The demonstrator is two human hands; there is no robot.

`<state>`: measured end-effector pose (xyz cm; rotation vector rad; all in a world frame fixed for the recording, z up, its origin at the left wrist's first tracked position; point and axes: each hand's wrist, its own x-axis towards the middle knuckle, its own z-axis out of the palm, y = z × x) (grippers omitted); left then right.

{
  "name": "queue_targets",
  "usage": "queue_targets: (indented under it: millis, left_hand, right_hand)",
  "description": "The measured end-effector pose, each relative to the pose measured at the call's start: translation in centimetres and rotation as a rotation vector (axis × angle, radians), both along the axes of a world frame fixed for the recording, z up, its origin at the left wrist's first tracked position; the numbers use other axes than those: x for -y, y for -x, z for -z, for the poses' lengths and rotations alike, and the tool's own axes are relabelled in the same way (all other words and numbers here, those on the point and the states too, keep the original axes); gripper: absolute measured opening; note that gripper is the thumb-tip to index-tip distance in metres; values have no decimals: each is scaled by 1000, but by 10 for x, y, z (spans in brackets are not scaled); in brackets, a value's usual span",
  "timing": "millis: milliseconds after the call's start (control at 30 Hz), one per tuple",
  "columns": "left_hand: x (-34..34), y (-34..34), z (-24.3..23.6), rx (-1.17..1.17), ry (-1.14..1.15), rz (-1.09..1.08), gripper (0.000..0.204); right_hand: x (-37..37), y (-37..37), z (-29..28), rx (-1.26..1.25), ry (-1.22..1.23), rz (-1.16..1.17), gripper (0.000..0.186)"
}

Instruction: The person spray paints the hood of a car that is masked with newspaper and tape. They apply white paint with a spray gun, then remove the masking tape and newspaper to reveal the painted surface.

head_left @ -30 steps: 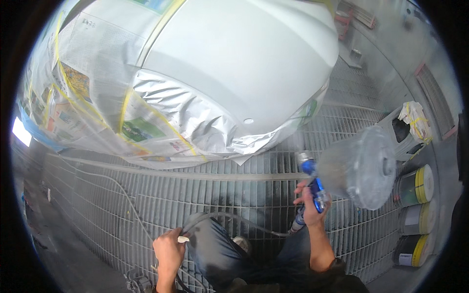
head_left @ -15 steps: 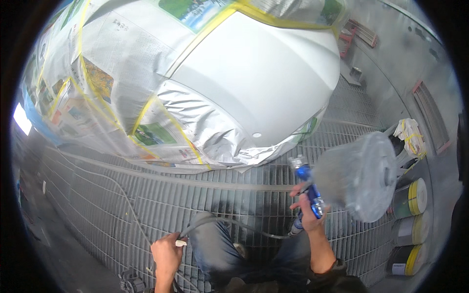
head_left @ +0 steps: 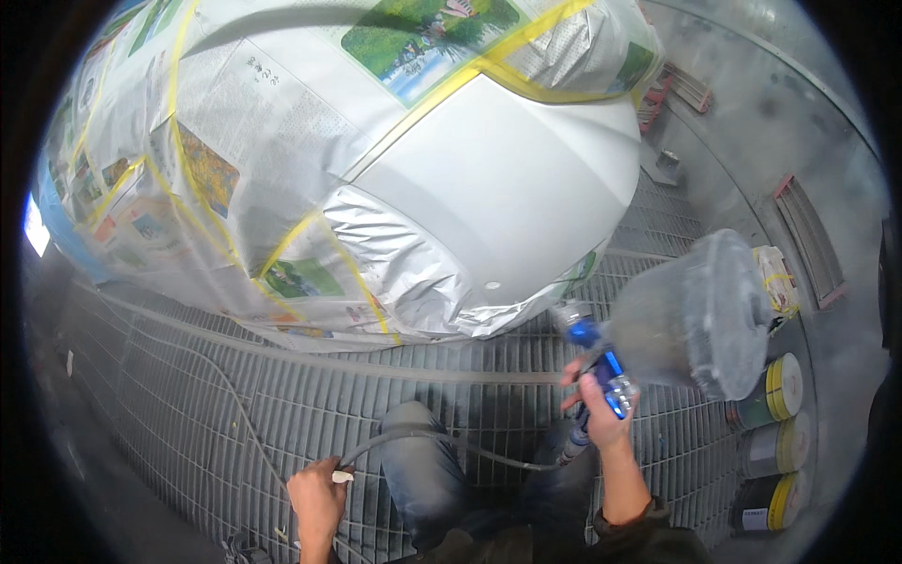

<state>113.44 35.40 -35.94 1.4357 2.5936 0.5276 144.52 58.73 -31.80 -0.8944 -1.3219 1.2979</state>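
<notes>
My right hand (head_left: 603, 414) grips a blue-and-chrome spray gun (head_left: 583, 332) with a large translucent cup (head_left: 676, 320) lying sideways to its right. The gun's nozzle is near the lower edge of a smooth white body panel (head_left: 498, 188). Newspaper and yellow tape (head_left: 244, 141) surround the panel, with crinkled silvery-white sheeting (head_left: 395, 244) along its lower left. My left hand (head_left: 313, 503) is closed on a grey hose (head_left: 404, 431), beside a small pale strip (head_left: 341, 477). The hose arches across my knees toward the bottom of the gun.
A metal grating floor (head_left: 188, 414) lies under me, with a thin line (head_left: 240, 406) running over it at left. Several buckets (head_left: 766, 442) with yellow bands stand at the right. Behind the cup is a paper-covered object (head_left: 780, 282). Red racks (head_left: 810, 242) are by the grey wall (head_left: 808, 113).
The masked vehicle now sits lower and rightward in the view, showing more of the covered top. The gun and my right hand are slightly lower than a second ago; both hands keep their hold.
</notes>
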Motion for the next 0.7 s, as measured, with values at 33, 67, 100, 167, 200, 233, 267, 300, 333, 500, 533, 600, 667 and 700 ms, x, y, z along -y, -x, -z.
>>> queue_targets:
  millis: [33,67,100,167,200,233,267,300,333,500,533,600,667,700]
  left_hand:
    - [0,1,-1,10,1,-3,18]
    - [1,2,0,2,-34,-2,17]
    - [1,3,3,-5,-68,1,17]
    - [1,5,3,-6,-95,-8,17]
    - [0,6,2,1,-87,-17,17]
    - [-1,7,1,7,-79,-27,18]
    - [-2,9,-1,15,-55,-35,20]
    - [-2,10,-3,21,-29,-47,24]
    - [-2,11,-4,27,-3,-58,27]
    - [1,14,-4,48,-25,-54,27]
    - [1,14,-4,52,-31,-60,27]
    - [0,15,-2,29,-62,-46,22]
    - [-2,14,-1,27,-76,-36,20]
    - [-3,14,-2,28,-71,-41,19]
  right_hand:
    - [-2,-1,-4,-18,-53,69,20]
    - [-4,-1,-7,-37,-106,136,20]
    - [-5,1,-11,-44,-104,148,19]
    - [-2,5,-11,-11,-38,36,19]
    - [1,8,-11,5,-4,-20,19]
    - [3,12,-12,14,10,-142,21]
    - [4,17,-15,32,16,-209,24]
    - [4,23,-19,49,25,-280,26]
    - [4,28,-24,66,34,-350,30]
    - [-2,18,-49,47,-80,-37,28]
    - [-6,16,-53,-6,-126,12,22]
    - [-9,14,-57,-28,-160,28,21]
    - [-6,16,-58,10,-95,-98,20]
    - [-1,20,-62,111,-77,-175,25]
